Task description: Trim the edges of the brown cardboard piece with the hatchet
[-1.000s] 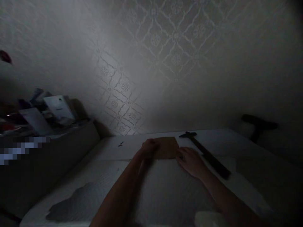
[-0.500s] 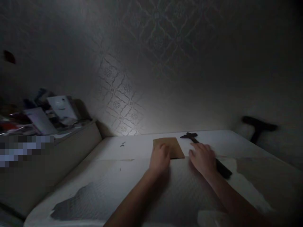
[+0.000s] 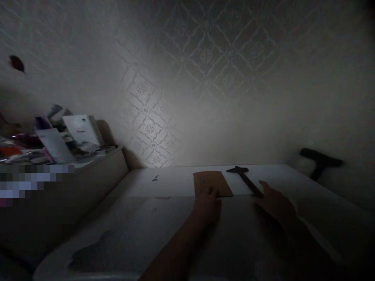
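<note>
Reckoning by a clock face centred on the brown sheet, a dark red object (image 3: 16, 63) shows against the patterned wall (image 3: 187, 97) at ten o'clock. Below it, between nine and ten, a white card (image 3: 55, 145) leans among blurred clutter on a cabinet (image 3: 99, 177), with a white box (image 3: 83, 130) just to its right. A dark grey patch (image 3: 96, 251) marks the near part of the counter (image 3: 175, 181) at eight o'clock. Small dark bits (image 3: 155, 178) lie at nine.

The brown sheet (image 3: 212, 181) lies flat on the counter. The left hand (image 3: 206, 205) comes in from six o'clock, fingers bent over its near edge; whether they pinch anything I cannot tell. The hammer (image 3: 248, 182) lies apart from the sheet, head at two o'clock, handle slanting towards four. The right hand (image 3: 275, 203) is at the handle's near part, forefinger stretched out; shadow hides whether it grips. Just above three o'clock stands a dark T-shaped object (image 3: 321, 158).
</note>
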Motion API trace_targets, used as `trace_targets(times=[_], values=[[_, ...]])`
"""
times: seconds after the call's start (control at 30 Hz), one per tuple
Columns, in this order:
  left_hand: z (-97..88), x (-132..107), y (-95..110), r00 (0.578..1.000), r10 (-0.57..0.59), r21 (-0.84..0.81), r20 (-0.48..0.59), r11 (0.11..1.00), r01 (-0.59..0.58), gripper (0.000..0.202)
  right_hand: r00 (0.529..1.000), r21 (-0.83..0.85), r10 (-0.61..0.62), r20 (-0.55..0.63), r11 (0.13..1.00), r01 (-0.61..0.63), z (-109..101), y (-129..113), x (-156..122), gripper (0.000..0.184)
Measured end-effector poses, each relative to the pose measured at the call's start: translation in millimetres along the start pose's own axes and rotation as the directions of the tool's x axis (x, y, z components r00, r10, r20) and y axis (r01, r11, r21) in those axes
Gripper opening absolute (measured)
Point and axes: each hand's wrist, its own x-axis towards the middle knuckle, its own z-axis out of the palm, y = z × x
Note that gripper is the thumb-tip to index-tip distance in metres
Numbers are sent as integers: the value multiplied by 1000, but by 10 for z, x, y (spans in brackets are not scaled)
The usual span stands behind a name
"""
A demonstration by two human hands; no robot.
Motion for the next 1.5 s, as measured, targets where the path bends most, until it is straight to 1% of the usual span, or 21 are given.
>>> trace_targets(times=[0.1,0.2,0.27,0.33,0.37,0.43,0.5,0.53,0.57,0.63,0.73,0.8,0.87,1.0,1.07,1.23,1.4,1.5], values=[[12,49,-89,999,34,20,5,999,-34,45,999,32,-17,30,999,16,-27,-28,-3,60],[34,94,-174,997,71,61,1,996,-71,45,999,60,-2,42,998,-1,-54,-95,-16,57],[43,111,-204,996,93,89,-8,992,-92,45,999,147,30,36,989,-35,-76,-131,-11,54],[44,117,-214,995,100,99,-16,990,-98,45,995,331,87,47,939,-98,-109,-158,6,53],[42,118,-214,995,101,98,-17,990,-99,45,990,450,117,75,883,-138,-131,-171,16,53],[34,116,-211,996,93,89,-11,992,-92,45,977,671,122,174,712,-209,-179,-206,27,56],[28,112,-209,996,88,81,-7,993,-87,45,966,813,62,250,528,-244,-223,-264,20,61],[27,111,-210,996,90,78,-10,993,-89,45,963,854,28,269,456,-252,-239,-303,8,64],[28,110,-212,996,91,75,-14,993,-90,46,960,880,0,281,399,-258,-249,-348,-10,66],[40,112,-220,996,92,68,-22,994,-90,46,950,908,-49,307,313,-278,-253,-450,-61,69],[75,126,-243,995,93,60,-37,994,-91,45,940,933,-143,311,232,-273,-218,-603,-154,70],[101,136,-263,994,104,66,-45,993,-101,44,933,941,-197,302,219,-258,-177,-680,-212,70],[122,142,-278,991,124,78,-49,990,-120,44,919,941,-251,305,227,-250,-133,-728,-257,70],[124,132,-268,986,152,86,-61,985,-147,46,877,938,-357,322,242,-246,-64,-762,-303,69],[109,120,-247,985,159,91,-68,984,-153,47,861,936,-387,331,247,-249,-50,-765,-309,68],[68,103,-214,987,152,95,-58,985,-146,45,855,933,-391,342,254,-257,-63,-750,-299,70],[81,114,-227,981,179,77,-73,982,-174,47,822,920,-433,370,295,-259,-56,-725,-276,68],[104,119,-236,981,178,62,-77,983,-173,46,826,923,-432,361,291,-251,-49,-724,-275,66]])
